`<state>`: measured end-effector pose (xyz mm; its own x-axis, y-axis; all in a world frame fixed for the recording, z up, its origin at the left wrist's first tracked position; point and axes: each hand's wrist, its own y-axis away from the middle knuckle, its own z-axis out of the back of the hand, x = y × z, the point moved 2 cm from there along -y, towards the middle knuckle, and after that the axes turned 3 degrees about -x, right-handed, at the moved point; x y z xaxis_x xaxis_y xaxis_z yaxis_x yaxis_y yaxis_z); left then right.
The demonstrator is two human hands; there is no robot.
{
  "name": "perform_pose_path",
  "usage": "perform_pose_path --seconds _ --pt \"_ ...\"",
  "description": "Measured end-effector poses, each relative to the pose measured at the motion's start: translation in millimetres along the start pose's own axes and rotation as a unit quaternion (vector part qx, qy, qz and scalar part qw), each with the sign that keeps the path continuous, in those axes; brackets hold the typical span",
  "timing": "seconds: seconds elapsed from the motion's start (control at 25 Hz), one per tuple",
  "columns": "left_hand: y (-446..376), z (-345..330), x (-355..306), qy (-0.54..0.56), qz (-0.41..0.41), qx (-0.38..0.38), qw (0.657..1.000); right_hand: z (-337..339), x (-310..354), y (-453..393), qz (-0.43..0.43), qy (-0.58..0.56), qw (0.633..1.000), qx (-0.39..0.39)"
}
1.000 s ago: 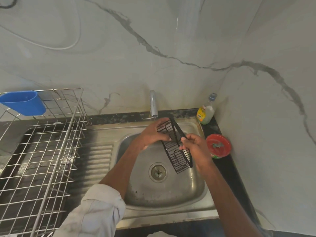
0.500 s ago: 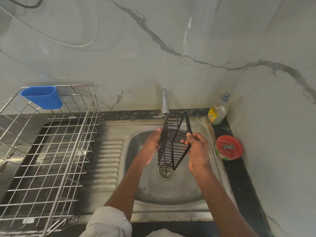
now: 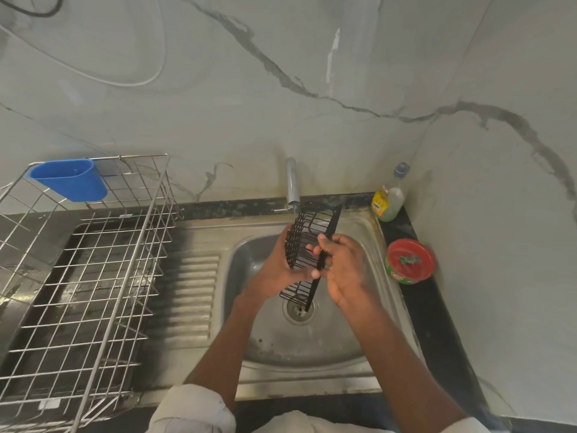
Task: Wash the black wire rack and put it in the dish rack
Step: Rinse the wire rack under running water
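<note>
Still mid-wash, we judged: we held the black wire rack (image 3: 307,245) over the sink (image 3: 368,335), its top end right under the tap (image 3: 292,184), its lower end hanging above the drain (image 3: 300,310). Whether water was running we could not tell. No part of the placing step was done; the dish rack (image 3: 93,270) stood on the bench (image 3: 415,226) to our left, well apart from the wire rack, holding only a blue cup (image 3: 70,179) clipped at its far corner. Left to do, as we saw it: finish rinsing, then carry it left and set it in.

Our left hand (image 3: 281,267) cupped the wire rack from the left side, grip curled round the mesh with the thumb across its lower part. Our right hand (image 3: 342,267) had its grip closed on the flat black edge bar, fingers wrapped over it, palm facing left. Both forearms reached forward over the basin. Soap bottle (image 3: 388,198) and red tub (image 3: 410,260) sat untouched on the right
</note>
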<state>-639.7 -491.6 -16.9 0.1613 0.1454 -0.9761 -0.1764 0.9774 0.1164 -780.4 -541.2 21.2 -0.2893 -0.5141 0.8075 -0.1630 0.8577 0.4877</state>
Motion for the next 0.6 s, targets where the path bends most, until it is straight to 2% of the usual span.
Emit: perform_pose_path --seconds 0.2,0.4,0.52,0.6 --pt "12.1 19.4 24.2 -0.078 -0.006 -0.089 0.993 -30.5 0.7 2.5 -0.037 0.019 0.998 0.057" --pt "20.7 25.9 22.8 -0.101 -0.005 -0.157 0.982 -46.1 -6.4 5.7 -0.059 0.015 0.993 0.099" --pt "17.1 23.7 25.5 -0.097 0.004 -0.161 0.982 -40.0 -8.1 10.0 -0.046 0.025 0.992 0.115" --pt "11.2 23.2 24.9 -0.077 0.020 -0.154 0.985 -31.0 -0.1 8.6 -0.021 0.074 0.990 0.122"
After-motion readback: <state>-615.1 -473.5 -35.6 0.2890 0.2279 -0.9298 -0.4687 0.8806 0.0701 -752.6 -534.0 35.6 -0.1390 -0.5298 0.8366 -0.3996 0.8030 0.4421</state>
